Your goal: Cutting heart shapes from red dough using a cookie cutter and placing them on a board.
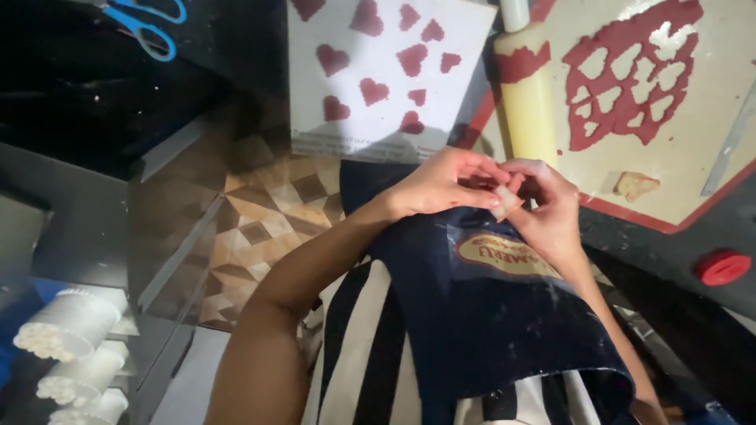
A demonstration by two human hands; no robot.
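A small pale cutter (504,201) sits pinched between both hands, just below the rolling pin (526,102). The left hand (441,185) and right hand (551,208) close their fingers on it. Right of the pin, the red dough sheet (630,79) is already cut through; left of it, 10 or so hearts lie on white paper (386,126).

I see a dim room lit mostly from the upper right. The floor (268,212) wears tan and brown geometric tiles. A dark cabinet (79,197) with a glossy front fills the left side, and a black worktop (693,236) runs along the right edge.
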